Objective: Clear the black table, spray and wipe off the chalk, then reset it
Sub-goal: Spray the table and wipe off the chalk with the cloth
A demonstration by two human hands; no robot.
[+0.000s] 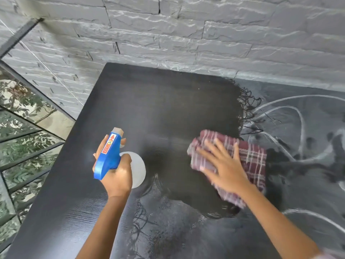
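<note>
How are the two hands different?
The left hand curls round the blue spray bottle; the right hand lies flat, fingers spread, on the checked cloth. The left hand looks sharp; the right hand is blurred. Both reach over the black table.

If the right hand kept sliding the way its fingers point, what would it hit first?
Probably nothing on the black table: the right hand faces bare wiped surface, then the grey stone wall.
</note>
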